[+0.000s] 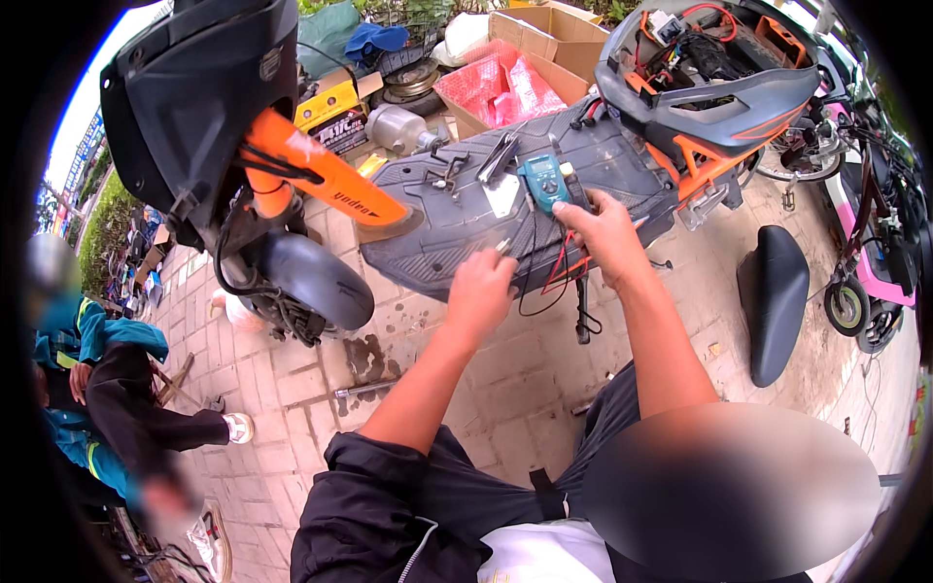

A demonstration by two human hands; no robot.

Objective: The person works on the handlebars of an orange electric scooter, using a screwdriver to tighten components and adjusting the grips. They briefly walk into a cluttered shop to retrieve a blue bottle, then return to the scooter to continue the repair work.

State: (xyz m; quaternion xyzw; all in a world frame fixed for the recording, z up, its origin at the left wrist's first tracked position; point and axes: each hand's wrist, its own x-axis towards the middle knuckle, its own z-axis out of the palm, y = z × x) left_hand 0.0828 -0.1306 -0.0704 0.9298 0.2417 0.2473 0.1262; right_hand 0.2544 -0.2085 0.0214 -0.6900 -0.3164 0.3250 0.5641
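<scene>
A teal multimeter (545, 181) with a small display and a dial sits on the scooter's dark footboard (418, 267). My right hand (607, 233) is at its lower right corner, fingers curled against it. Red and black test leads (557, 270) hang below the meter over the footboard's edge. Left of them, my left hand (480, 288) is closed at the near edge, with a small pale tip (502, 246) showing at its fingers; the rest is hidden. Several metal hand tools (500, 155) and a pale metal plate (502, 197) lie beside the meter.
The orange and black scooter's front wheel (316, 282) stands left; its open seat bay (709, 58) shows wiring. A detached black seat (774, 306) lies on the paving at right. Cardboard boxes (554, 39) stand behind. At left sits a person in a teal jacket (107, 335).
</scene>
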